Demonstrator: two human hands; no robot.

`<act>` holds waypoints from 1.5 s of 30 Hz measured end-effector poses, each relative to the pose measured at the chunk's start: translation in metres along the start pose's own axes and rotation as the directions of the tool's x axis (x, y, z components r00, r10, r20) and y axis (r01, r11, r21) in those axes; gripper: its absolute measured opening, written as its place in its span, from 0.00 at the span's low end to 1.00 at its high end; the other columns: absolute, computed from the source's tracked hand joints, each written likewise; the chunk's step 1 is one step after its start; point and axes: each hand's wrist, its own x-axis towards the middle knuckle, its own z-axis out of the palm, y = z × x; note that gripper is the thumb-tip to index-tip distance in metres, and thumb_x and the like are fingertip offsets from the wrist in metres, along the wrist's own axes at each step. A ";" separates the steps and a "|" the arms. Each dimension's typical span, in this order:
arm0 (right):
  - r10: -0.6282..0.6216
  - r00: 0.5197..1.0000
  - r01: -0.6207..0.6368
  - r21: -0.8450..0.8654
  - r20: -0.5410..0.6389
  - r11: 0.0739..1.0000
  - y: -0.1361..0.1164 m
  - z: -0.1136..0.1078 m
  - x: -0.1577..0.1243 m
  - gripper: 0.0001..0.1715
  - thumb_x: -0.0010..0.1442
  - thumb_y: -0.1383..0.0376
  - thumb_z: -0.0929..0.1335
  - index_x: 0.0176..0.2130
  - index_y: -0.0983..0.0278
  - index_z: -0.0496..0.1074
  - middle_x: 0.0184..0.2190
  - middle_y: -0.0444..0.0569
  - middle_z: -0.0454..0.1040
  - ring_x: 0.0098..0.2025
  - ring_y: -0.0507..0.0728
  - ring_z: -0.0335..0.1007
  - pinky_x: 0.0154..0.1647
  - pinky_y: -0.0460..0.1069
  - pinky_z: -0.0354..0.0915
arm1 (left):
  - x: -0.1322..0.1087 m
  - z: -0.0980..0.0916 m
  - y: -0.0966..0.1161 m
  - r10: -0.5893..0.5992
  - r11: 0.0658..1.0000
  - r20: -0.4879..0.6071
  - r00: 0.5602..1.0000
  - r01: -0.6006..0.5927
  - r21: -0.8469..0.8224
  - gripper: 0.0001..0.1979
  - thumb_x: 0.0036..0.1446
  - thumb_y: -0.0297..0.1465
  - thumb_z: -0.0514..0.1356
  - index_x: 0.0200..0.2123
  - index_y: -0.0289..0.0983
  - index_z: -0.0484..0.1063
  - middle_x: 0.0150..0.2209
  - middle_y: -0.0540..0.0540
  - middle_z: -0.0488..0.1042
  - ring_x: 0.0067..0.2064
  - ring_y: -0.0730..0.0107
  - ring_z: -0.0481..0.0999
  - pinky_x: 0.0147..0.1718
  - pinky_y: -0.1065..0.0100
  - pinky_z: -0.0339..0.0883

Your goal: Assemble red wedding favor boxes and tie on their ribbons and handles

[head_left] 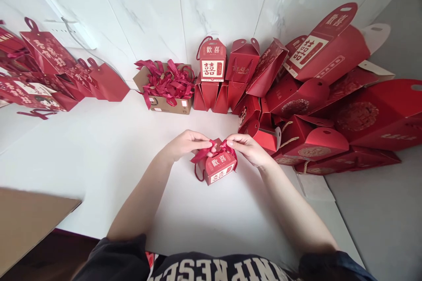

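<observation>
A small red gift box [217,167] with white and red Chinese lettering stands on the white table in front of me. Across its top runs a dark red ribbon [201,154] formed into loops. My left hand [188,144] pinches the ribbon's left loop between thumb and fingers. On the other side, my right hand [249,147] pinches the right loop. Both hands sit just above the box top, close together. A red cord handle [198,173] hangs down the box's left side.
Behind the box, a cardboard box [171,106] holds a heap of red ribbons [168,81]. Several red gift boxes [306,136] are piled at the right, some stacked by the wall [212,63]. Red gift bags [107,81] stand at the left. A cardboard flap [29,219] juts in at lower left.
</observation>
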 end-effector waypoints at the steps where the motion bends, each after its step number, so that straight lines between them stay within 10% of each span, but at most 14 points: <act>1: -0.003 1.000 0.003 0.001 -0.008 1.000 0.001 0.000 0.000 0.14 0.59 0.55 0.70 0.36 0.63 0.78 0.31 0.46 0.76 0.34 0.53 0.70 0.40 0.48 0.65 | 0.002 0.001 -0.001 0.011 1.000 -0.051 0.999 -0.012 -0.015 0.15 0.53 0.38 0.66 0.39 0.33 0.79 0.38 0.40 0.81 0.38 0.65 0.80 0.39 0.67 0.73; 15: -0.005 0.998 0.007 -0.041 0.057 0.999 -0.004 0.004 0.001 0.10 0.59 0.59 0.68 0.35 0.64 0.75 0.34 0.46 0.73 0.38 0.54 0.67 0.43 0.49 0.63 | 0.001 -0.009 -0.002 0.003 0.994 -0.017 1.000 -0.002 0.106 0.14 0.49 0.36 0.69 0.38 0.33 0.80 0.34 0.41 0.80 0.37 0.65 0.79 0.42 0.64 0.72; 20: 0.137 0.986 -0.137 0.001 0.091 0.991 -0.009 0.000 -0.003 0.21 0.65 0.56 0.61 0.29 0.65 0.70 0.26 0.45 0.70 0.29 0.52 0.65 0.36 0.48 0.62 | -0.018 -0.015 0.013 0.010 0.943 0.011 1.000 -0.013 0.332 0.15 0.47 0.39 0.69 0.36 0.37 0.80 0.49 0.44 0.75 0.41 0.66 0.76 0.38 0.70 0.70; 25: 0.164 0.977 -0.144 -0.145 0.134 0.979 -0.011 0.006 -0.005 0.24 0.61 0.47 0.65 0.28 0.65 0.70 0.23 0.42 0.68 0.25 0.50 0.63 0.32 0.47 0.62 | -0.023 -0.008 0.014 -0.047 0.871 -0.138 0.989 0.108 0.480 0.21 0.54 0.48 0.60 0.29 0.35 0.79 0.27 0.47 0.73 0.26 0.74 0.67 0.23 0.72 0.59; 35: 0.141 0.989 -0.125 -0.275 0.039 0.953 -0.003 -0.005 -0.005 0.21 0.61 0.49 0.66 0.30 0.63 0.66 0.23 0.41 0.66 0.25 0.49 0.63 0.29 0.46 0.62 | -0.023 -0.024 0.010 -0.148 0.838 -0.021 0.989 0.137 0.529 0.16 0.51 0.45 0.64 0.32 0.38 0.81 0.22 0.50 0.71 0.23 0.76 0.64 0.20 0.73 0.55; 42: 0.255 0.967 -0.239 -0.324 0.007 0.915 0.009 -0.001 -0.002 0.23 0.60 0.45 0.65 0.31 0.62 0.62 0.21 0.40 0.68 0.22 0.50 0.67 0.25 0.46 0.64 | -0.014 -0.006 0.010 0.055 0.952 0.115 0.992 -0.087 0.295 0.10 0.52 0.38 0.66 0.34 0.38 0.81 0.56 0.42 0.71 0.55 0.60 0.71 0.49 0.68 0.67; 45: 0.254 0.967 -0.239 -0.319 0.007 0.917 0.009 0.000 -0.002 0.23 0.60 0.45 0.65 0.32 0.62 0.63 0.21 0.40 0.68 0.22 0.50 0.67 0.25 0.46 0.64 | -0.005 0.004 0.003 0.060 0.982 0.117 0.991 -0.080 0.171 0.13 0.55 0.38 0.64 0.39 0.36 0.79 0.47 0.40 0.78 0.52 0.61 0.74 0.48 0.65 0.68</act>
